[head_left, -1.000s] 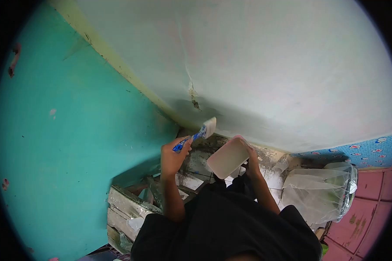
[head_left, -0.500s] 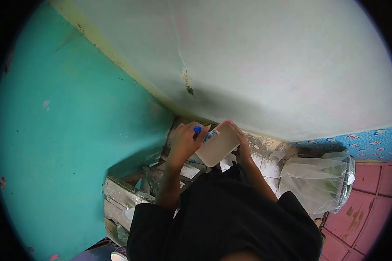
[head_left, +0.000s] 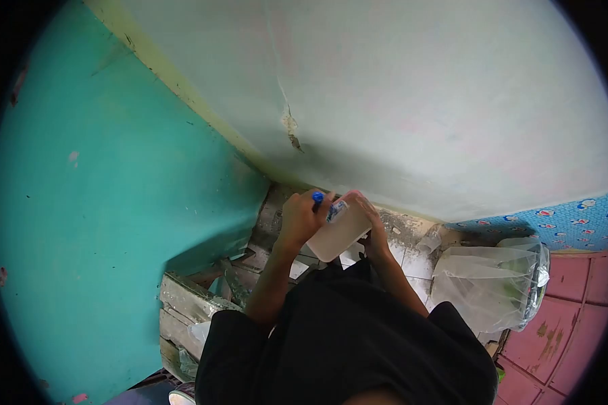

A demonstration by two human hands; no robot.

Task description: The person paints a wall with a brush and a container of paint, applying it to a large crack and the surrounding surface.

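Note:
A pale, rectangular plastic container (head_left: 341, 236) with a pinkish edge is tilted in front of my body. My right hand (head_left: 377, 233) grips its right side, fingers wrapped over the far corner and around the edge. In my left hand (head_left: 300, 219), closed in a fist, is a blue-handled brush (head_left: 318, 197); its blue end pokes up above the fingers. The brush's blue-and-white head (head_left: 336, 210) lies against the upper left side of the container. Part of the handle is hidden by my fingers.
Worn wooden slats (head_left: 189, 297) stand at the lower left against the green wall (head_left: 101, 202). A bin lined with clear plastic (head_left: 486, 280) is on the right, near pink tiles (head_left: 547, 331). Ahead rises a cracked white wall (head_left: 398, 101).
My left hand and the brush have shifted a little to the right along the container. The container and my right hand have barely moved.

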